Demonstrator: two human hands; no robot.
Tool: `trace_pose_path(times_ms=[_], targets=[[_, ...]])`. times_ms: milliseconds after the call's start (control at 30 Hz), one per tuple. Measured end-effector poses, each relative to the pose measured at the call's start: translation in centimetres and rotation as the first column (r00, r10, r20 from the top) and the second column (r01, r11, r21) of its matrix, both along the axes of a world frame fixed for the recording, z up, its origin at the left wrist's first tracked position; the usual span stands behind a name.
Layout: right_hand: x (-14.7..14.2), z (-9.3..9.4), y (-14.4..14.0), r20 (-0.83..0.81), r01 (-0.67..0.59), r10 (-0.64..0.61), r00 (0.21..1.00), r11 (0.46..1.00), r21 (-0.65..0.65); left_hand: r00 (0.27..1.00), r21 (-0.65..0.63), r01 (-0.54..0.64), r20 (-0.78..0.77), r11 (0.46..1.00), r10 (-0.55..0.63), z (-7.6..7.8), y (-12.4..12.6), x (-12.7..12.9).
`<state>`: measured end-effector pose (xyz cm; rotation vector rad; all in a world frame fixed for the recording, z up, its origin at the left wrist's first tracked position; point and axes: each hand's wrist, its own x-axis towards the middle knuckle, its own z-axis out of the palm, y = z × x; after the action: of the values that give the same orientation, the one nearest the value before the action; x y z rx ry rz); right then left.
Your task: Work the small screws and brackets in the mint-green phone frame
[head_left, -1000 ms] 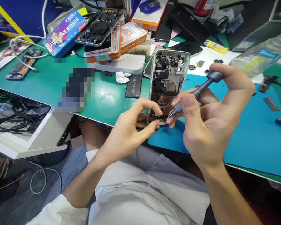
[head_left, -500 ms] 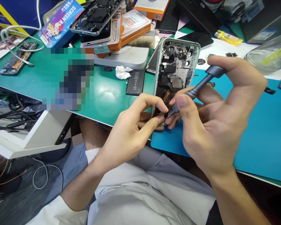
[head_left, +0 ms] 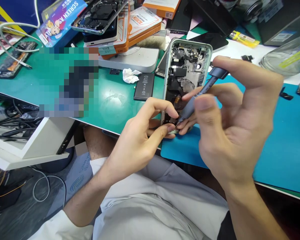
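An opened phone housing [head_left: 187, 68] with a pale green frame and bare internals lies across the edge of the green mat and the blue mat [head_left: 285, 146]. My left hand [head_left: 142, 136] pinches its near bottom end between thumb and fingers. My right hand [head_left: 230, 130] holds a grey precision screwdriver [head_left: 202, 93] like a pen, index finger on its cap. The tip rests inside the housing's bottom end, right beside my left fingertips.
A loose black battery [head_left: 144, 87] and a crumpled white tissue [head_left: 130, 75] lie left of the housing. Further back sit a white pad [head_left: 132, 60], orange boxes [head_left: 142, 25], another opened phone [head_left: 97, 16] and a clear bottle [head_left: 287, 56]. Small parts dot the blue mat.
The view shifted slightly, so the bench sits higher in frame. My right hand tilted the screwdriver more upright, thumb sliding along its shaft. My left hand keeps the same pinch.
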<state>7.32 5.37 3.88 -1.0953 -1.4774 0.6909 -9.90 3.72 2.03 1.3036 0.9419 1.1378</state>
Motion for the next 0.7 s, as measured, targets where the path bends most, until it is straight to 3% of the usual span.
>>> trace_pose_path(times_ms=[167, 267, 700], targets=[[0.4, 0.6, 1.1, 0.078, 0.059, -0.056, 0.995, 0.998, -0.030, 0.999, 0.021, 0.021, -0.047, 1.000, -0.020, -0.1, 0.1, -0.4], [0.3, 1.0, 1.8, 0.158, 0.029, -0.018, 0.987, 0.997, -0.071, 0.997, 0.057, 0.050, -0.061, 0.997, -0.047, -0.1, 0.2, -0.5], [-0.4, 1.6, 3.2, 0.113, -0.041, 0.046, 0.993, 0.998, -0.042, 0.997, 0.065, 0.053, -0.062, 0.996, -0.049, -0.4, 0.2, -0.7]])
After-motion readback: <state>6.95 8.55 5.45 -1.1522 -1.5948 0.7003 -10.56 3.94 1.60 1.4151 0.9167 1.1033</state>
